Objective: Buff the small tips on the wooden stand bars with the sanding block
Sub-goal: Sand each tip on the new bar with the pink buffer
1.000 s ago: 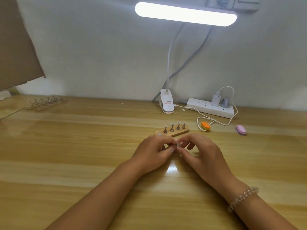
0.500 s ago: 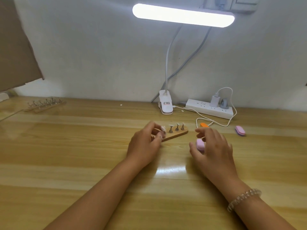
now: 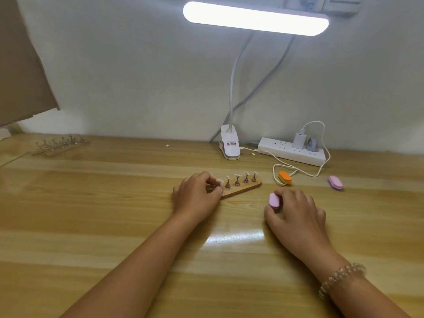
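Hands apart: left hand [image 3: 197, 196] pinches the end tip [image 3: 219, 180] on the wooden stand bar [image 3: 247, 188], middle of the counter [image 3: 110, 214]; right hand [image 3: 296, 214] grips the pink sanding block [image 3: 274, 202]. Best to steady the bar and stroke lightly.

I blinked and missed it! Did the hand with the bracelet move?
Yes. The right hand slid right, away from the wooden stand, and now grips a pink sanding block.

1 view only: head-worn, wide-angle, looking forward and down across table [image 3: 91, 226] to wall [image 3: 137, 76], close range.
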A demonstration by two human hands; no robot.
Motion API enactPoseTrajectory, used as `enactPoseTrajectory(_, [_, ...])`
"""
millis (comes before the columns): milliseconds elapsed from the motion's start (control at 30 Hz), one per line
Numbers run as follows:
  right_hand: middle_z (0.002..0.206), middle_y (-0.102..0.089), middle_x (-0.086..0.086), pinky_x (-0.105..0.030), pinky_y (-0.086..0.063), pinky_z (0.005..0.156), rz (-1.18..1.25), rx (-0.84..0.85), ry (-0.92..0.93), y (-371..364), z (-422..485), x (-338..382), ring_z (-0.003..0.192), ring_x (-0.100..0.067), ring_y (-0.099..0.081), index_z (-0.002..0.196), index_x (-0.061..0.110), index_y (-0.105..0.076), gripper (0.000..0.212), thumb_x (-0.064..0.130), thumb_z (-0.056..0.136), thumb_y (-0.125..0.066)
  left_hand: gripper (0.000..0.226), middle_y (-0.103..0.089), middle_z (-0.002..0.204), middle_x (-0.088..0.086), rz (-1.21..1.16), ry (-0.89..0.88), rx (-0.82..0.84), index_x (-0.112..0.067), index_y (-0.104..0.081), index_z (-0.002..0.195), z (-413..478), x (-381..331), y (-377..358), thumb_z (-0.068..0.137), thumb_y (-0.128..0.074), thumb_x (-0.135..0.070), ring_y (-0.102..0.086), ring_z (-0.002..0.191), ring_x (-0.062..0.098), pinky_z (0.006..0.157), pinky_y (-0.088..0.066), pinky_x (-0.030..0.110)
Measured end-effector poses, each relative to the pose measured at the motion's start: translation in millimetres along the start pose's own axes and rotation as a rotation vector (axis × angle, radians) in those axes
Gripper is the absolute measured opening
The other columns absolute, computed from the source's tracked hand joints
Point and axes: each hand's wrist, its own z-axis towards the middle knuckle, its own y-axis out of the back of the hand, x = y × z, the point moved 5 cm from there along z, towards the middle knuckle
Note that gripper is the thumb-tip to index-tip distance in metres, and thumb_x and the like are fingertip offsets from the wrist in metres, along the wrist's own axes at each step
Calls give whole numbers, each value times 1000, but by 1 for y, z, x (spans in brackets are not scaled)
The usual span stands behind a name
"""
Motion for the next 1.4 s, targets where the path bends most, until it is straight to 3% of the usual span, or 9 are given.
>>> enactPoseTrajectory(167, [127, -50, 6, -37, -30, 101, 20, -2, 10, 1, -1, 1, 122, -18, -43, 126, 30, -50, 34, 42, 94, -50, 23, -64, 105, -20, 32, -32, 29, -37, -55, 88, -1, -2, -3, 80, -70, -52, -55, 109, 10, 87, -28, 33])
enactPoseTrajectory(433, [117, -56, 7, -36, -32, 94, 63, -35, 12, 3, -3, -1, 117, -19, -48, 116, 30, -56, 23, 37, 94, -53, 25, -56, 92, -18, 48, -1, 20, -32, -45, 78, -3, -1, 4, 75, -67, -44, -52, 100, 13, 83, -25, 33])
enactPoseTrajectory(633, [119, -54, 5, -39, -31, 101, 65, 33, -15, 2, -2, 1, 121, -19, -45, 128, 29, -55, 42, 42, 89, -49, 23, -53, 103, -20, 29, -58, 44, -38, -52, 99, -1, -2, 3, 82, -66, -46, -50, 107, 10, 88, -28, 32])
enactPoseTrajectory(733, [105, -45, 8, -39, -30, 98, 64, 49, 0, 2, -2, 2, 117, -18, -45, 122, 30, -61, 38, 42, 89, -47, 14, -52, 104, -16, 43, -97, 20, -39, -58, 101, 1, -2, 2, 88, -64, -40, -51, 114, 13, 87, -29, 32])
enactPoseTrajectory(867, [103, -44, 9, -38, -31, 97, 82, 40, 15, 3, -2, 0, 114, -17, -45, 117, 30, -64, 31, 40, 91, -49, 11, -48, 112, -16, 96, -139, -18, -40, -60, 99, 2, -5, 5, 89, -65, -40, -42, 119, 15, 90, -25, 31])
enactPoseTrajectory(1033, [102, -52, 9, -39, -34, 97, 135, 9, 17, 5, -4, 3, 110, -17, -50, 110, 32, -62, 23, 42, 92, -53, 8, -54, 131, -9, 288, -365, -168, -31, -65, 96, -13, -24, 13, 88, -67, -30, -42, 122, 19, 96, -22, 33])
enactPoseTrajectory(1133, [97, -57, 14, -40, -39, 95, 269, -103, 25, 13, -6, 5, 102, -14, -56, 101, 29, -60, 14, 39, 91, -58, 5, -69, 107, -6, 255, -613, -267, -21, -66, 88, -35, -50, 16, 85, -69, -19, -58, 99, 24, 82, -39, 36])
enactPoseTrajectory(1233, [93, -62, 15, -48, -45, 92, 419, -165, 58, 21, -9, 7, 92, -12, -59, 98, 24, -58, 17, 33, 87, -67, 3, -66, 91, -14, 102, -601, -130, -29, -61, 89, -51, -58, 6, 88, -63, -27, -55, 79, 7, 69, -46, 33])
enactPoseTrajectory(1400, [88, -67, 11, -46, -49, 85, 560, -32, 180, 21, -17, 17, 88, -9, -61, 88, 24, -60, 18, 39, 82, -69, 11, -56, 87, -22, -133, -390, 181, -39, -65, 86, -44, -40, -11, 88, -68, -29, -50, 66, -5, 72, -43, 27])
